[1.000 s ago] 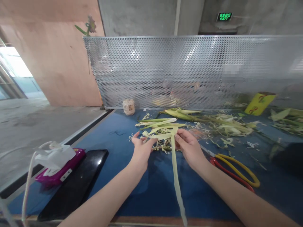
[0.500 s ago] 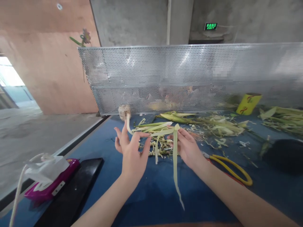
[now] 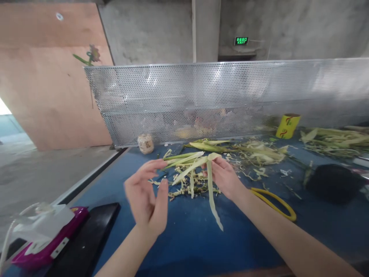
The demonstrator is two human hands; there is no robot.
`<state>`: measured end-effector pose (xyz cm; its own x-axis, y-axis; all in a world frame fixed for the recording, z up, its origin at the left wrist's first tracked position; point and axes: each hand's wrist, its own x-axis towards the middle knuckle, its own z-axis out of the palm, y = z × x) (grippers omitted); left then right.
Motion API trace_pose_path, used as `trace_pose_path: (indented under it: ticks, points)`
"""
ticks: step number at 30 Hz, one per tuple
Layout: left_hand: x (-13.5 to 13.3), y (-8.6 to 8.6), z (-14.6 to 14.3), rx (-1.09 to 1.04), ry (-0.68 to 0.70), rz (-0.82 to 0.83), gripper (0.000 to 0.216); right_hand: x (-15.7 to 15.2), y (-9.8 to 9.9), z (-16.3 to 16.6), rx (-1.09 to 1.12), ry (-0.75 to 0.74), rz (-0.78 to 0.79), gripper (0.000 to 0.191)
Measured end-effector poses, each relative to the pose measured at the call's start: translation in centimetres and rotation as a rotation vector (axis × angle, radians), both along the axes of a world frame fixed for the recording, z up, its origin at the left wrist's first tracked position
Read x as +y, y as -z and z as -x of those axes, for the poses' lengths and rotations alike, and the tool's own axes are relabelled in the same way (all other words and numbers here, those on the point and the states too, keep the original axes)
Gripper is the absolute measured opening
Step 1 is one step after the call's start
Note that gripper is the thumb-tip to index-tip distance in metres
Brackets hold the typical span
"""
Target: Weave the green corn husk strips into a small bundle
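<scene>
The place was a workshop in a bare building: at the far side rose a raw concrete wall (image 3: 150, 34) with a lit exit sign (image 3: 241, 41), and grey floor (image 3: 69, 169) lay at the left. A blue work table (image 3: 190, 242), backed by a perforated metal screen (image 3: 161, 92), bore plant scraps (image 3: 259, 152) and, at the right, a yellow tool handle (image 3: 288, 207). What stood behind the screen was too blurred to tell.

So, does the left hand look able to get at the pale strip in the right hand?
Probably yes. The left hand is open and seems empty. The right hand holds the pale strip, one end pointing toward the left hand, and nothing appears to block the gap.
</scene>
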<state>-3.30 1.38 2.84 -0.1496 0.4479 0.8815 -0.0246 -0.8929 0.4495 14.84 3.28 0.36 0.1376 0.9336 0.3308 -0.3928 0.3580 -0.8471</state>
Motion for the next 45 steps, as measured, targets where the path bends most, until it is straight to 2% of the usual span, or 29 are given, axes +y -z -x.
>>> trace_pose_path:
  ticks: [1, 4, 6, 9, 12, 15, 19, 21, 27, 31, 32, 34, 37, 39, 42, 45]
  points:
    - [0.2, 0.1, -0.1, 0.103, 0.031, 0.063, 0.019, -0.1, 0.1, 0.2, -0.013, -0.023, -0.005, 0.020]
    - [0.2, 0.7, -0.3, 0.467, 0.002, 0.206, 0.021, -0.5, 0.5, 0.6, -0.079, -0.071, -0.032, 0.021]
    - [0.1, 1.0, -0.4, 0.557, 0.023, 0.294, 0.016, -0.7, 0.7, 0.8, -0.141, -0.091, -0.055, 0.020]
    - [0.0, 1.1, -0.5, 0.493, 0.106, 0.421, 0.015, -1.0, 0.7, 0.9, -0.181, -0.112, -0.066, 0.020]
    - [0.1, 1.0, -0.5, 0.439, 0.128, 0.453, 0.011, -1.3, 0.4, 1.0, -0.174, -0.176, -0.072, 0.017]
    - [0.2, 0.8, -0.6, 0.427, 0.157, 0.493, 0.005, -1.8, 0.1, 1.2, -0.114, -0.260, -0.054, 0.019]
    - [0.0, 0.6, -0.9, 0.406, 0.264, 0.545, 0.007, -2.1, -0.2, 1.2, -0.005, -0.325, 0.008, 0.024]
    - [-0.1, 0.5, -1.0, 0.415, 0.274, 0.535, 0.008, -2.1, -0.3, 1.3, 0.024, -0.323, 0.013, 0.023]
    - [-0.1, 0.8, -0.6, 0.448, 0.184, 0.518, 0.013, -2.1, -0.6, 1.4, 0.091, -0.340, 0.002, 0.017]
    - [-0.6, 1.0, -0.4, 0.213, 0.188, 0.355, 0.007, -2.3, -0.7, 1.3, 0.110, -0.334, 0.011, 0.015]
    - [-0.8, 1.0, -0.4, 0.184, 0.252, 0.329, 0.007, -2.3, -0.7, 1.3, 0.107, -0.335, 0.005, 0.014]
    - [-1.0, 0.9, -0.6, 0.151, 0.361, 0.410, 0.007, -2.4, -0.7, 1.3, 0.093, -0.349, 0.001, 0.014]
    - [-0.8, 0.8, -0.8, 0.230, 0.575, 0.622, 0.010, -2.6, -0.5, 1.4, 0.077, -0.369, 0.040, 0.016]
    - [-0.5, 0.8, -0.8, 0.197, 0.655, 0.713, 0.014, -2.6, -0.4, 1.5, 0.060, -0.350, 0.069, 0.016]
    - [-0.3, 1.0, -0.7, 0.164, 0.676, 0.787, 0.022, -2.5, -0.2, 1.4, 0.029, -0.322, 0.084, 0.017]
    - [-0.6, 1.1, -0.8, 0.192, 0.589, 0.792, 0.041, -2.3, -0.2, 1.4, 0.009, -0.302, 0.095, 0.018]
